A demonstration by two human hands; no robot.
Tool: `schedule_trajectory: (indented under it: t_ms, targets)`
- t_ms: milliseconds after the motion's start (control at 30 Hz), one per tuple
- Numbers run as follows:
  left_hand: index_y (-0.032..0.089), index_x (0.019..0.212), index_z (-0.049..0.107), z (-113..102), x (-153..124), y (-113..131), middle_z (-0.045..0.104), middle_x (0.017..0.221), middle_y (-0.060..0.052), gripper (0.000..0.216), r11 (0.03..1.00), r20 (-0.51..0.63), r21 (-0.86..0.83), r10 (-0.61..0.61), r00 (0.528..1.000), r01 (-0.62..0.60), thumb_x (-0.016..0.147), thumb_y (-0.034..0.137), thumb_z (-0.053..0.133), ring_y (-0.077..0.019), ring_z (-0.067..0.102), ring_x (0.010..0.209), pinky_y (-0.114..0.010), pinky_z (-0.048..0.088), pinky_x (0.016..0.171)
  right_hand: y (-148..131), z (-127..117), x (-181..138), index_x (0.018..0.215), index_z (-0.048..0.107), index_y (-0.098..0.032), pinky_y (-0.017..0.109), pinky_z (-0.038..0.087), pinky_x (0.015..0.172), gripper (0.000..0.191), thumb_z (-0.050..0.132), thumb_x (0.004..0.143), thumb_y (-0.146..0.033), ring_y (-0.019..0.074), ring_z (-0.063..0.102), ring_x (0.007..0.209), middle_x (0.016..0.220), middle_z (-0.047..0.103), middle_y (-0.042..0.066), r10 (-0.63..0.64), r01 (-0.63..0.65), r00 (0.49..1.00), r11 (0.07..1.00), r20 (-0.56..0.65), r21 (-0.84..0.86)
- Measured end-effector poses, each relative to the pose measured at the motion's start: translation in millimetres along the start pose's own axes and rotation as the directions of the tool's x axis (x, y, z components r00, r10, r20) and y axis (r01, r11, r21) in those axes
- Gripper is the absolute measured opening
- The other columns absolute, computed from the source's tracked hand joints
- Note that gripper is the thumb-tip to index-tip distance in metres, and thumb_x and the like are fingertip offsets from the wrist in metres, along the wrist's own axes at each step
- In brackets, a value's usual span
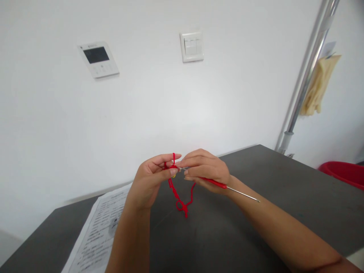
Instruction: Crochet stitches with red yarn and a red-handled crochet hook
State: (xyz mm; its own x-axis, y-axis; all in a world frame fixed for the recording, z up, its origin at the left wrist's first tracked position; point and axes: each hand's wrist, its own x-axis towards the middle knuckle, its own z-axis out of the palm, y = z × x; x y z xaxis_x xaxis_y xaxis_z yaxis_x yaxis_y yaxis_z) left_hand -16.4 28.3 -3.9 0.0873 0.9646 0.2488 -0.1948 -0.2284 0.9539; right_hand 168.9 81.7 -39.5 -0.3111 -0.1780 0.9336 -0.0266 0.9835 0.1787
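Note:
My left hand (155, 174) pinches a small piece of red crochet work (173, 167) between thumb and fingers, with a strand of red yarn (174, 158) looped over the raised index finger. A bit of yellow shows just under the thumb. In my right hand (207, 167) is a crochet hook (241, 194) with a red handle and metal ends. One metal end points left into the red work; the other sticks out past my wrist. From the left hand a red yarn tail (184, 208) hangs in a loop over the table. The hook's tip is hidden by the fingers.
Printed sheets (98, 227) lie on the dark grey table (199, 239) under my left forearm. A white wall stands right behind, with a switch (192, 47) and a control panel (99, 60). At right are a metal pole (308, 76), yellowish gloves (320, 85) and a red basin (341, 173).

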Motion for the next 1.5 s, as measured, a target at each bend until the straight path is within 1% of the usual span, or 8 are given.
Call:
schedule_trajectory:
  t_ms: [267, 533, 700, 800, 933, 1000, 1200, 1500]
  targets:
    - [0.02, 0.092, 0.085, 2, -1, -5, 0.081, 0.076, -0.007, 0.036, 0.997, 0.082, -0.064, -0.042, 0.996, 0.047, 0.056, 0.019, 0.092, -0.0147, 0.071, 0.07, -0.025, 0.054, 0.074, -2, 0, 1, 0.111, 0.064, -0.019, 0.037, 0.061, 0.089, 0.013, 0.059, 0.1, -0.016, 0.0205, 0.072, 0.106, 0.108, 0.079, 0.014, 0.028, -0.027, 0.999, 0.999, -0.028, 0.035]
    - [0.019, 0.109, 0.081, 9, -3, -8, 0.076, 0.075, -0.002, 0.047, 0.983, -0.075, 0.145, 0.124, 0.989, -0.112, 0.063, 0.021, 0.09, -0.02, 0.071, 0.079, -0.036, 0.055, 0.086, -3, 3, 1, 0.104, 0.066, -0.022, 0.034, 0.057, 0.089, 0.009, 0.062, 0.099, -0.017, 0.0185, 0.072, 0.099, 0.106, 0.078, 0.009, 0.153, -0.151, 0.987, 0.987, -0.044, 0.053]
    - [0.022, 0.117, 0.078, 23, -12, -13, 0.076, 0.082, 0.001, 0.043, 0.888, -0.237, 0.4, 0.34, 0.91, -0.228, 0.074, 0.023, 0.083, -0.0213, 0.07, 0.09, -0.037, 0.049, 0.1, -2, 14, -5, 0.099, 0.065, -0.025, 0.039, 0.056, 0.092, 0.006, 0.059, 0.1, -0.023, 0.0216, 0.068, 0.104, 0.111, 0.076, 0.008, 0.229, -0.24, 0.967, 0.966, -0.114, -0.095]
    - [0.022, 0.117, 0.077, 37, -13, -19, 0.077, 0.088, 0.0, 0.042, 0.901, -0.341, 0.37, 0.357, 0.869, -0.225, 0.075, 0.023, 0.082, -0.0224, 0.07, 0.097, -0.035, 0.051, 0.098, -3, 26, -10, 0.092, 0.064, -0.025, 0.04, 0.054, 0.098, 0.018, 0.052, 0.104, -0.031, 0.0217, 0.066, 0.108, 0.111, 0.075, 0.008, 0.306, -0.316, 0.947, 0.943, -0.096, -0.104]
    - [0.02, 0.102, 0.081, 42, -5, -25, 0.077, 0.082, -0.001, 0.033, 0.978, -0.211, -0.118, 0.146, 0.966, -0.174, 0.068, 0.021, 0.083, -0.0147, 0.069, 0.074, -0.029, 0.056, 0.079, -5, 36, -16, 0.086, 0.063, -0.023, 0.041, 0.051, 0.103, 0.025, 0.05, 0.104, -0.034, 0.0229, 0.062, 0.114, 0.113, 0.072, 0.01, 0.333, -0.351, 0.935, 0.921, -0.124, -0.171]
    - [0.018, 0.094, 0.082, 35, 1, -24, 0.076, 0.075, -0.002, 0.032, 0.97, -0.118, -0.223, 0.071, 0.99, -0.096, 0.062, 0.02, 0.085, -0.0124, 0.065, 0.063, -0.026, 0.054, 0.068, -5, 33, -14, 0.09, 0.063, -0.024, 0.042, 0.051, 0.103, 0.018, 0.053, 0.102, -0.032, 0.0237, 0.062, 0.115, 0.112, 0.071, 0.01, 0.297, -0.313, 0.949, 0.934, -0.11, -0.173]
    - [0.015, 0.093, 0.084, 8, 4, -11, 0.078, 0.074, -0.006, 0.032, 0.992, 0.076, -0.128, -0.007, 0.997, 0.016, 0.062, 0.019, 0.086, -0.0156, 0.068, 0.068, -0.027, 0.051, 0.074, -10, 6, 6, 0.106, 0.06, -0.026, 0.039, 0.056, 0.093, 0.007, 0.061, 0.099, -0.025, 0.0215, 0.067, 0.102, 0.103, 0.074, 0.007, 0.276, -0.276, 0.96, 0.961, -0.045, 0.011]
    - [0.016, 0.091, 0.084, -4, 2, -2, 0.072, 0.065, -0.003, 0.034, 0.998, -0.017, -0.051, 0.048, 0.999, -0.049, 0.057, 0.02, 0.087, -0.0143, 0.064, 0.063, -0.027, 0.049, 0.069, -19, 0, 10, 0.1, 0.07, -0.021, 0.037, 0.059, 0.089, 0.011, 0.068, 0.094, -0.013, 0.0198, 0.072, 0.096, 0.1, 0.08, 0.008, 0.291, -0.283, 0.954, 0.954, -0.073, 0.1]
